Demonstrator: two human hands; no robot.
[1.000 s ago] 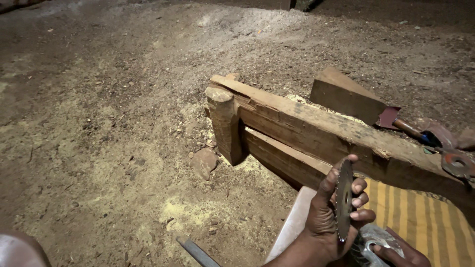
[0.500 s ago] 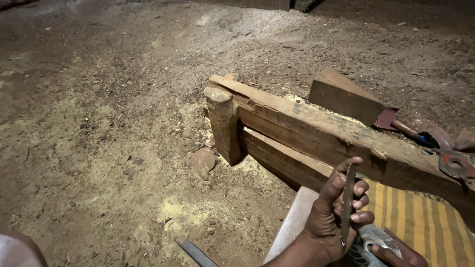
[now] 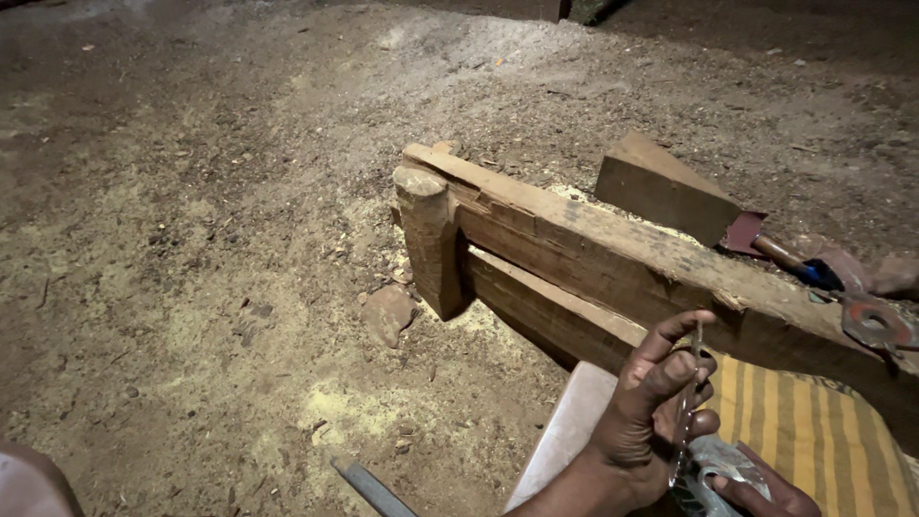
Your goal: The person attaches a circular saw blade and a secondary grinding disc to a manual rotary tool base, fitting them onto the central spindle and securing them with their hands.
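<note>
Steel, thin and flat: a narrow metal blade [image 3: 691,397] stands nearly upright in my left hand [image 3: 651,416], seen edge-on. My fingers [image 3: 670,369] curl around it with the thumb arched over the top, a closed grip on the strip. Its lower end runs down toward a crumpled clear plastic wrapper [image 3: 728,464] at the bottom edge of the head view.

My right hand [image 3: 761,493] shows only as a few fingers at the very bottom, lying against that plastic. I cannot tell whether it grips the wrapper or just rests on it.

Under both hands: a striped yellow cloth [image 3: 814,431] and, to its left, a pale flat slab [image 3: 565,431] tilted toward the ground.

Just beyond my left hand lies a rough wooden beam frame [image 3: 593,249], two long timbers, one above the other, with a short upright post [image 3: 431,239] at the near-left end. A wedge-shaped wood block [image 3: 661,187] sits behind it. At the right end, a tool with a wooden handle [image 3: 780,254] and a rusty metal fitting [image 3: 876,321].

A stone [image 3: 388,314] rests by the post foot. Ground is packed dirt with sawdust [image 3: 220,287]. A grey metal bar [image 3: 369,488] pokes in at the bottom.
</note>
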